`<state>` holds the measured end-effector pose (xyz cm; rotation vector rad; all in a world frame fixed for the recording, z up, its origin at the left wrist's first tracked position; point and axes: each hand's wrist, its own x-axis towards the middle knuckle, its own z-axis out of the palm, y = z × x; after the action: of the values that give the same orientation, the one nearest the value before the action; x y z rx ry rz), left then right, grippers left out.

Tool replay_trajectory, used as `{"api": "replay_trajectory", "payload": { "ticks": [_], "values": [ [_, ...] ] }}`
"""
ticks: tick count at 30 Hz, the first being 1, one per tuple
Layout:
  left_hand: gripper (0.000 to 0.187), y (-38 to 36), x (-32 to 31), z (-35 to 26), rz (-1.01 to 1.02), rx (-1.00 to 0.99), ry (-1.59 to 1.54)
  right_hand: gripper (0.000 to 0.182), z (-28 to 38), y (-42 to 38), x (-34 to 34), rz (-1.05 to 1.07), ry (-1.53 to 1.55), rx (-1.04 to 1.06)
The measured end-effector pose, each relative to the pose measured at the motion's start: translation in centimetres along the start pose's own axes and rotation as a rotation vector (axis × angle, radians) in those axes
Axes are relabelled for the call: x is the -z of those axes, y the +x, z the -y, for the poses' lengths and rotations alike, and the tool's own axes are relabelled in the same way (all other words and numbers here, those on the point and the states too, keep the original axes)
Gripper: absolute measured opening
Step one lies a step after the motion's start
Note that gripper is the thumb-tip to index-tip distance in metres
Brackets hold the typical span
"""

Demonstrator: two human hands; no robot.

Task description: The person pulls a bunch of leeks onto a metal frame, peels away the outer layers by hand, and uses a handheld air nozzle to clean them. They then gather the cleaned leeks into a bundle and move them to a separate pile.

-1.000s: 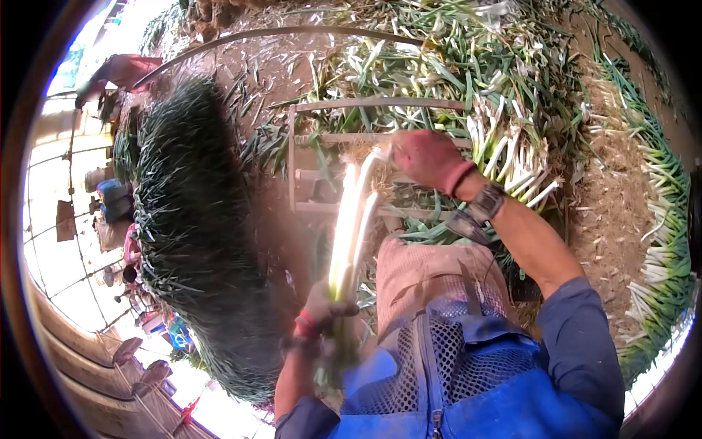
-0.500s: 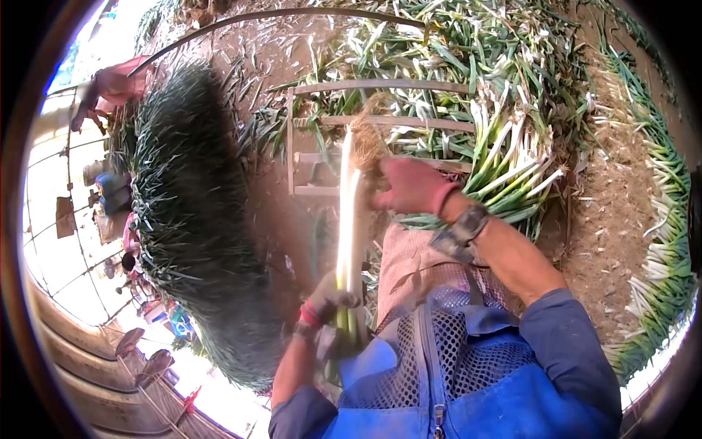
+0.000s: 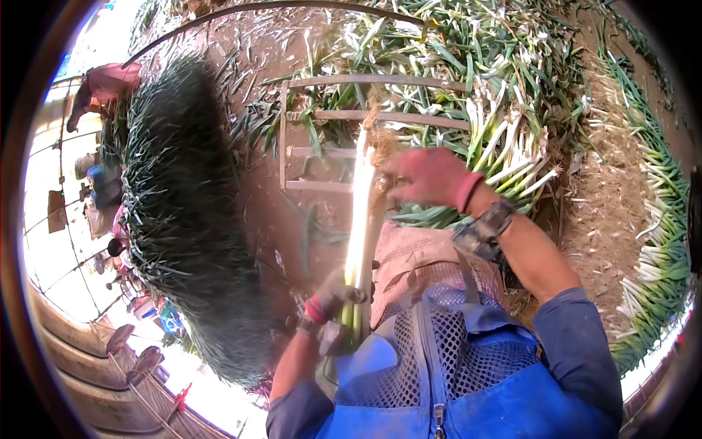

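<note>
A few long green onions (image 3: 361, 212) stand upright in front of me, white stalks and brown roots upward. Wrapped round their green lower part is my left hand (image 3: 342, 291), in a dark glove with a red wristband. My right hand (image 3: 431, 178), in a red glove, is just right of the roots (image 3: 380, 145), its fingertips blurred; whether they pinch any root or leaf is unclear. To the right of that hand lies a pile of green onions (image 3: 504, 146) with white ends.
A wooden frame (image 3: 380, 80) lies ahead, among loose leaves (image 3: 431, 51). A tall dark green stack of onions (image 3: 183, 212) stands at left. Along the right edge runs a row of onions (image 3: 658, 241). A person in pink (image 3: 110, 80) is at upper left.
The held onions have shifted slightly right and lean a little more. My right hand has moved right, off the white stalks, and my left hand still grips the lower part.
</note>
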<state>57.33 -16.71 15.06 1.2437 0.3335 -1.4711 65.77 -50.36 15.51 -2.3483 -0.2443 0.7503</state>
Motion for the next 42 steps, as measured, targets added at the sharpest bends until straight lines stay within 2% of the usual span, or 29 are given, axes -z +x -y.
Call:
{"api": "replay_trajectory", "payload": {
  "ticks": [1, 3, 4, 6, 8, 12, 14, 15, 16, 17, 18, 19, 20, 21, 22, 23, 25, 26, 27, 29, 31, 32, 33, 35, 37, 39, 42],
  "values": [
    [0.076, 0.1, -0.3, -0.2, 0.001, -0.001, 0.000, 0.042, 0.2, -0.1, -0.5, -0.001, -0.001, -0.001],
    [0.064, 0.0, -1.2, -0.8, -0.001, -0.011, -0.086, 0.045, 0.3, -0.1, -1.5, -0.026, -0.134, 0.054],
    [0.064, 0.0, -1.4, -0.8, -0.003, -0.005, -0.090, 0.038, 0.1, -0.1, -1.6, -0.038, -0.099, 0.076],
    [0.076, 0.3, -1.7, -0.8, 0.064, 0.009, -0.095, 0.032, -0.1, 0.0, -1.5, 0.024, -0.096, 0.069],
    [0.075, 0.8, -1.8, -0.4, 0.082, 0.007, -0.102, 0.020, -0.5, -0.2, -1.6, 0.066, -0.112, 0.077],
    [0.069, 1.7, -1.6, 0.4, 0.091, 0.001, -0.159, 0.020, -1.8, -0.3, -2.8, -0.002, -0.182, 0.050],
    [0.065, 1.8, -1.8, 0.5, 0.061, 0.021, -0.193, 0.018, -5.2, 1.3, -3.4, -0.216, -0.460, -0.168],
    [0.065, 1.6, -1.8, 0.6, 0.062, 0.016, -0.193, 0.018, -9.1, 1.9, -2.6, -0.353, -0.508, -0.316],
    [0.065, 1.0, -1.8, 1.0, 0.076, 0.005, -0.148, 0.020, -14.7, 2.1, -1.3, -0.506, -0.273, -0.444],
    [0.065, 0.5, -1.7, 1.3, 0.091, -0.004, -0.102, 0.024, -16.2, 0.3, 2.0, -0.520, -0.230, -0.637],
    [0.076, 0.4, -2.1, 1.4, 0.046, -0.015, -0.096, 0.024, -18.7, -1.4, 4.3, -0.536, -0.324, -0.732],
    [0.076, 0.5, -2.1, 1.9, 0.043, -0.018, -0.101, 0.027, -20.7, -2.6, 5.9, -0.532, -0.206, -0.797],
    [0.064, 0.7, -1.8, 2.7, -0.026, -0.007, 0.021, 0.038, -20.6, -4.2, 6.3, -0.556, -0.357, -0.721],
    [0.053, 1.1, -1.4, 3.1, -0.093, 0.003, 0.147, 0.038, -18.6, -5.2, 6.9, -0.557, -0.358, -0.722],
    [0.048, 1.7, -0.7, 3.2, -0.110, 0.007, 0.248, 0.045, -15.6, -5.9, 7.7, -0.515, -0.280, -0.594],
    [0.048, 2.1, -0.7, 2.5, -0.107, 0.004, 0.248, 0.053, -12.9, -6.3, 7.5, -0.468, -0.203, -0.466],
    [0.043, 3.0, -0.7, 0.9, -0.123, 0.049, 0.379, 0.066, -8.8, -6.9, 5.4, -0.420, -0.272, -0.112],
    [0.050, 4.0, -0.3, 1.9, -0.168, -0.043, 0.451, 0.070, -6.1, -6.7, 4.5, -0.285, -0.259, -0.002],
    [0.050, 4.4, -0.8, 0.9, -0.167, -0.049, 0.452, 0.074, -3.7, -6.5, 3.7, -0.151, -0.246, 0.110],
    [0.058, 5.2, -2.3, -2.9, -0.219, -0.207, 1.119, 0.079, -1.1, -6.6, -0.5, -0.153, -0.552, 0.300],
    [0.064, 5.8, -4.1, -6.7, -0.186, -0.209, 1.303, 0.079, -0.6, -6.3, -4.9, 0.014, -0.512, 0.287],
    [0.063, 6.4, -4.1, -7.5, -0.146, -0.205, 1.415, 0.068, -0.5, -5.7, -6.1, 0.040, -0.362, 0.238],
    [0.061, 7.1, -3.6, -7.4, -0.132, -0.385, 1.494, 0.062, -1.2, -5.5, -6.3, 0.137, -0.185, 0.153],
    [0.055, 8.3, -3.0, -8.9, -0.030, -0.400, 1.577, 0.057, -1.6, -5.9, -7.6, 0.108, -0.124, 0.050],
    [0.041, 8.7, -3.1, -10.7, 0.087, -0.373, 1.589, 0.049, -1.7, -6.4, -8.0, 0.164, -0.037, -0.028],
    [0.037, 9.2, -3.1, -11.6, 0.145, -0.362, 1.669, 0.055, -1.8, -7.0, -8.8, 0.096, 0.072, -0.008],
    [0.035, 10.5, -2.7, -11.4, 0.195, -0.367, 1.672, 0.063, -2.1, -6.9, -9.3, 0.154, 0.173, -0.055]
  ]
}}
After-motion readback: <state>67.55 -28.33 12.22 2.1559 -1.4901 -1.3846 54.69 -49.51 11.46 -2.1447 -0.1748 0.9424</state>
